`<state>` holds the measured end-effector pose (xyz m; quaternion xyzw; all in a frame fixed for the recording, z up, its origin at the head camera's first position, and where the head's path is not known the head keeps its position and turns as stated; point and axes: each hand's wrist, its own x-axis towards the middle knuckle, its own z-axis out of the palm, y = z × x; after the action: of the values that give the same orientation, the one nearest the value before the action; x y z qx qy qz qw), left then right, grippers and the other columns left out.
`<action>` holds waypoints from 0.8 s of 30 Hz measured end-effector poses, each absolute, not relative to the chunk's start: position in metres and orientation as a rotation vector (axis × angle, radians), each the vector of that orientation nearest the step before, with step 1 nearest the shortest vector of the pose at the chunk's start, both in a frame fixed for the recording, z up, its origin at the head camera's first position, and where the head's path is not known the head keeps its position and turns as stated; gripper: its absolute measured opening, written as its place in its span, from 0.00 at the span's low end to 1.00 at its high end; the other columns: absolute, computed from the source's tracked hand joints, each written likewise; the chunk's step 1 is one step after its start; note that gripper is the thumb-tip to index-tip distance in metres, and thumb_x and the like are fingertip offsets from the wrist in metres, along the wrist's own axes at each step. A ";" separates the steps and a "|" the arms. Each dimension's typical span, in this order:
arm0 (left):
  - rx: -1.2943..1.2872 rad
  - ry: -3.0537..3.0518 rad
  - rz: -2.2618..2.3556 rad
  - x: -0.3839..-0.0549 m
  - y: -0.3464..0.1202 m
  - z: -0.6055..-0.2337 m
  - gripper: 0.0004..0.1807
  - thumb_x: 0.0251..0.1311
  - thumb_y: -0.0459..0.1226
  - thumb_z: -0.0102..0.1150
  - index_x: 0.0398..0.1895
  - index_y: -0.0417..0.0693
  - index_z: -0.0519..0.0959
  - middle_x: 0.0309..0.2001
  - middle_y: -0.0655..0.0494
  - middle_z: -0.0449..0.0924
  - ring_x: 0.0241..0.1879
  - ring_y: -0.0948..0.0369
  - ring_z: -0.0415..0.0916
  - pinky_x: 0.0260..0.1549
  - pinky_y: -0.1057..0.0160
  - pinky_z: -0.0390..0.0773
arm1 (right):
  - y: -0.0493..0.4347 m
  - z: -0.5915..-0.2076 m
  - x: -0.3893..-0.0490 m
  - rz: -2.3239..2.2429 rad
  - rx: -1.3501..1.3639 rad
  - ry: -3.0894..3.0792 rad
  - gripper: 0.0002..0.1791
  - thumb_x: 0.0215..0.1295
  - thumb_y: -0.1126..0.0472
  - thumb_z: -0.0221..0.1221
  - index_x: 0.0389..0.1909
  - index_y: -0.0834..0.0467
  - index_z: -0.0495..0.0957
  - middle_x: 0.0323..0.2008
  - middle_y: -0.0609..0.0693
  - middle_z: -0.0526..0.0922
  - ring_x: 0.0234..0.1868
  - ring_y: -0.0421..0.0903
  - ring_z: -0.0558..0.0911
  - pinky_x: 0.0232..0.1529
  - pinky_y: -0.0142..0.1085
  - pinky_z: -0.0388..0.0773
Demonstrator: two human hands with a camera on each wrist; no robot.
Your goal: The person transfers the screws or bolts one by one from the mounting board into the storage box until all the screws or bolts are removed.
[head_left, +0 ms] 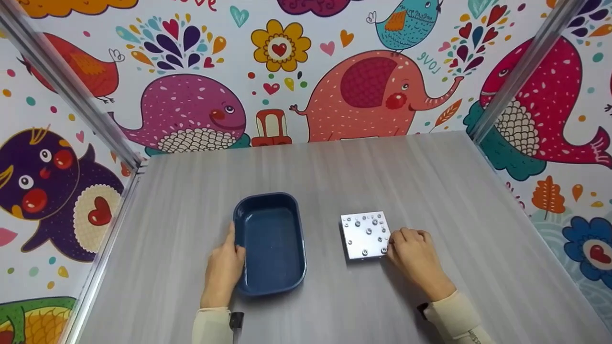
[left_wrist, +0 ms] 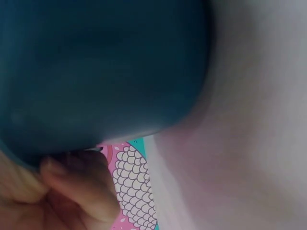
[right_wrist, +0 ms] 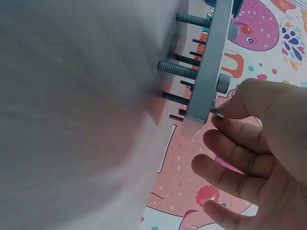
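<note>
A deep blue plastic tray [head_left: 272, 253] with rounded corners sits on the table, with nothing visible inside it. My left hand [head_left: 223, 270] holds its left rim, thumb over the edge and fingers along the outer wall. To the right of the tray is a square metal plate [head_left: 356, 239] studded with several bolt and screw heads. Threaded bolts [right_wrist: 177, 68] stick out of its underside in the right wrist view. At the plate's right edge, my right hand [head_left: 415, 253] pinches a small screw [right_wrist: 217, 112] between thumb and index finger; the other fingers are loosely bent.
The grey wood-grain table [head_left: 315, 177] carries the tray and plate, with a gap between them. Walls printed with cartoon animals [head_left: 368, 100] stand behind and at both sides. Metal rails [head_left: 103, 260] run along the left edge and up the corners.
</note>
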<state>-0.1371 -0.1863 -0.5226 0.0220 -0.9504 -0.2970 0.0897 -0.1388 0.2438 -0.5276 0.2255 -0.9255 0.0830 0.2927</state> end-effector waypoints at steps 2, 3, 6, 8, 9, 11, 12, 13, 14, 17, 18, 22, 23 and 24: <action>0.054 -2.824 -0.884 -0.138 -0.186 -0.523 0.34 0.65 0.27 0.54 0.74 0.32 0.59 0.13 0.58 0.64 0.12 0.61 0.61 0.14 0.60 0.64 | 0.244 -0.527 -0.139 0.232 0.611 -2.435 0.04 0.53 0.67 0.62 0.25 0.60 0.75 0.23 0.51 0.74 0.25 0.55 0.78 0.38 0.56 0.75; 0.052 -2.823 -0.884 -0.138 -0.186 -0.523 0.34 0.65 0.27 0.54 0.74 0.32 0.59 0.13 0.58 0.64 0.12 0.61 0.60 0.14 0.60 0.64 | 0.245 -0.526 -0.139 0.237 0.614 -2.427 0.03 0.53 0.67 0.61 0.25 0.60 0.75 0.24 0.51 0.74 0.25 0.55 0.78 0.37 0.56 0.75; 0.055 -2.823 -0.881 -0.138 -0.187 -0.523 0.34 0.65 0.28 0.54 0.75 0.33 0.59 0.14 0.57 0.65 0.13 0.61 0.61 0.15 0.59 0.65 | 0.245 -0.522 -0.138 0.262 0.605 -2.443 0.02 0.55 0.65 0.59 0.27 0.60 0.76 0.25 0.51 0.75 0.26 0.56 0.78 0.39 0.57 0.74; 0.068 -2.827 -0.882 -0.138 -0.187 -0.524 0.34 0.65 0.29 0.54 0.75 0.33 0.59 0.14 0.57 0.65 0.14 0.60 0.62 0.16 0.58 0.66 | 0.246 -0.520 -0.138 0.274 0.593 -2.465 0.03 0.55 0.65 0.60 0.28 0.60 0.76 0.26 0.51 0.75 0.28 0.56 0.79 0.40 0.57 0.73; 0.074 -2.831 -0.883 -0.138 -0.187 -0.523 0.34 0.65 0.29 0.54 0.75 0.34 0.59 0.15 0.56 0.66 0.14 0.59 0.62 0.17 0.58 0.66 | 0.245 -0.519 -0.137 0.275 0.587 -2.472 0.03 0.55 0.65 0.60 0.29 0.60 0.76 0.27 0.51 0.76 0.28 0.56 0.79 0.40 0.57 0.73; 0.090 -2.837 -0.893 -0.138 -0.187 -0.523 0.34 0.66 0.29 0.54 0.75 0.34 0.59 0.15 0.56 0.65 0.15 0.59 0.63 0.17 0.58 0.66 | 0.246 -0.516 -0.137 0.280 0.581 -2.480 0.04 0.55 0.64 0.61 0.29 0.60 0.76 0.28 0.52 0.76 0.29 0.56 0.79 0.39 0.55 0.72; 0.098 -2.841 -0.899 -0.138 -0.187 -0.523 0.34 0.66 0.30 0.54 0.75 0.35 0.59 0.15 0.56 0.65 0.14 0.59 0.63 0.17 0.58 0.66 | 0.246 -0.515 -0.137 0.284 0.581 -2.478 0.04 0.55 0.64 0.62 0.30 0.59 0.76 0.28 0.52 0.76 0.29 0.56 0.79 0.38 0.55 0.71; 0.105 -2.843 -0.905 -0.138 -0.187 -0.523 0.35 0.66 0.30 0.54 0.75 0.35 0.58 0.15 0.56 0.66 0.15 0.59 0.63 0.17 0.58 0.66 | 0.245 -0.514 -0.136 0.287 0.583 -2.474 0.04 0.55 0.64 0.62 0.30 0.59 0.76 0.28 0.52 0.77 0.29 0.56 0.79 0.36 0.54 0.70; 0.108 -2.844 -0.908 -0.138 -0.187 -0.523 0.35 0.66 0.30 0.54 0.76 0.35 0.58 0.15 0.56 0.66 0.14 0.59 0.63 0.17 0.58 0.66 | 0.245 -0.512 -0.136 0.288 0.587 -2.470 0.04 0.55 0.64 0.62 0.30 0.59 0.77 0.28 0.52 0.77 0.29 0.56 0.78 0.35 0.53 0.70; 0.109 -2.838 -0.910 -0.138 -0.187 -0.523 0.35 0.65 0.29 0.54 0.76 0.35 0.58 0.14 0.56 0.65 0.14 0.59 0.63 0.16 0.58 0.66 | 0.242 -0.508 -0.136 0.301 0.601 -2.464 0.04 0.55 0.64 0.62 0.30 0.59 0.77 0.28 0.52 0.77 0.28 0.56 0.78 0.32 0.51 0.68; 0.106 -2.834 -0.906 -0.138 -0.187 -0.523 0.35 0.65 0.29 0.54 0.76 0.35 0.58 0.14 0.56 0.65 0.14 0.59 0.62 0.16 0.58 0.66 | 0.241 -0.506 -0.135 0.305 0.604 -2.464 0.04 0.55 0.64 0.63 0.30 0.59 0.77 0.28 0.52 0.77 0.28 0.56 0.78 0.32 0.51 0.67; 0.083 -2.812 -0.891 -0.138 -0.187 -0.525 0.35 0.64 0.28 0.55 0.75 0.34 0.59 0.14 0.57 0.65 0.14 0.60 0.62 0.16 0.59 0.65 | 0.230 -0.500 -0.136 0.326 0.622 -2.460 0.05 0.55 0.65 0.64 0.30 0.59 0.77 0.29 0.51 0.77 0.29 0.55 0.77 0.33 0.49 0.67; 0.078 -2.807 -0.890 -0.138 -0.187 -0.525 0.35 0.64 0.28 0.55 0.75 0.34 0.60 0.13 0.57 0.65 0.13 0.60 0.61 0.15 0.59 0.65 | 0.226 -0.499 -0.137 0.335 0.633 -2.454 0.05 0.54 0.65 0.64 0.30 0.59 0.77 0.29 0.51 0.77 0.29 0.55 0.77 0.33 0.49 0.67; 0.073 -2.805 -0.889 -0.138 -0.187 -0.525 0.35 0.64 0.28 0.55 0.74 0.34 0.60 0.14 0.57 0.65 0.14 0.60 0.61 0.16 0.59 0.65 | 0.222 -0.497 -0.137 0.344 0.644 -2.447 0.05 0.54 0.65 0.64 0.30 0.59 0.77 0.29 0.51 0.76 0.29 0.54 0.77 0.33 0.49 0.67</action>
<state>-0.1379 -0.1871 -0.5252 0.0248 -0.9483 -0.3004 0.0988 -0.1375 0.2217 -0.4974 0.2414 -0.9171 0.1289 0.2899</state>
